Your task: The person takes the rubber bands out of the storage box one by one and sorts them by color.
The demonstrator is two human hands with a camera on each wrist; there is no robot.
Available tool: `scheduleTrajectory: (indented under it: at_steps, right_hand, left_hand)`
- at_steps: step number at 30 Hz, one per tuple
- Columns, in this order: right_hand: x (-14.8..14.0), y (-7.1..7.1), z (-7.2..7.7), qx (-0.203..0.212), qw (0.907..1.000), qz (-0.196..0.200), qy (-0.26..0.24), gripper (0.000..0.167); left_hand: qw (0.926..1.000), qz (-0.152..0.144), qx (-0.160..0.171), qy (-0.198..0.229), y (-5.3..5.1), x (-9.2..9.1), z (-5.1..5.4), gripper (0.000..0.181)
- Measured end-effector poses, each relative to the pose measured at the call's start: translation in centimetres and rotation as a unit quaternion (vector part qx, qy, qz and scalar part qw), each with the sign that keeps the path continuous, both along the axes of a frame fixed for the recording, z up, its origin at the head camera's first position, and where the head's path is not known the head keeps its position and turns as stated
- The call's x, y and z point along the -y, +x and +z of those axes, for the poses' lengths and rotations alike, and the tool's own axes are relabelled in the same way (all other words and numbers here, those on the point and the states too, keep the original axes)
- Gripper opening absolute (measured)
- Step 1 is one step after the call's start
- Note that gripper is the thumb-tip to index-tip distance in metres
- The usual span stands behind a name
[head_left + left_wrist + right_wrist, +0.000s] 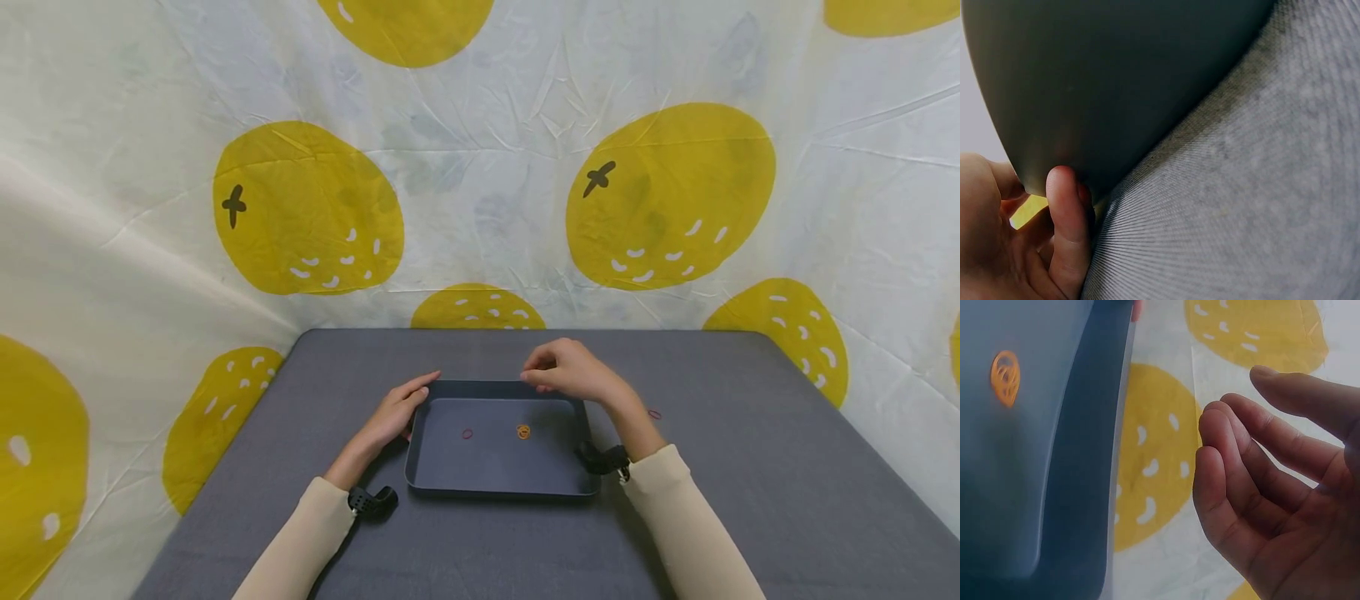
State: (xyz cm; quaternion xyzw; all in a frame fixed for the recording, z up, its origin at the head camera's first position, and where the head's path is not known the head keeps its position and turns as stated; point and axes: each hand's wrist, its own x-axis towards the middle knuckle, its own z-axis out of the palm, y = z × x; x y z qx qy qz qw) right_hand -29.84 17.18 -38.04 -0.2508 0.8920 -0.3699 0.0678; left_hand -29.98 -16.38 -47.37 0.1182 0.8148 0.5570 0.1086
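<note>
A shallow dark grey tray (498,467) lies on the table. My left hand (392,414) holds its far left corner. In the left wrist view one fingertip (1062,187) presses the tray's outer wall (1104,81), with the thumb up at the rim. Over the tray's far right rim hovers my right hand (566,367). The right wrist view shows its fingers (1213,478) loosely bent, the thumb apart, and nothing held. Inside the tray are a small clump of orange rubber bands (523,432) and, left of it, a thin red band (467,433).
Another thin red band (655,414) lies on the grey tablecloth (480,550), right of the tray by the right forearm. Behind the table hangs a white cloth (480,208) with large yellow fruit prints. Black bands with camera mounts (372,502) sit on both wrists.
</note>
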Motion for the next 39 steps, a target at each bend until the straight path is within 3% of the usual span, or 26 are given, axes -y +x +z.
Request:
scheduleTrajectory:
  at_steps: [1,8,27,39]
  right_hand:
    - [0.3,0.0,0.0,0.004,1.0000,0.002,-0.003,0.018]
    - [2.5,-0.5,-0.4,0.022,0.9995,0.014,-0.017,0.019]
    - [6.3,-1.8,-3.1,0.043,0.9967,0.063,-0.026,0.014]
    - [7.9,-2.1,-4.8,0.056,0.9950,0.083,0.003,0.017]
  left_hand:
    - [1.0000,-0.002,-0.001,0.000,0.1,0.0,0.1,0.046]
    - [1.0000,0.006,-0.004,-0.002,-1.4,0.5,-2.3,0.045]
    - [0.9999,0.011,-0.009,-0.007,-1.3,0.5,-2.2,0.043]
    - [0.9999,0.006,-0.011,-0.011,-1.4,0.6,-2.1,0.043]
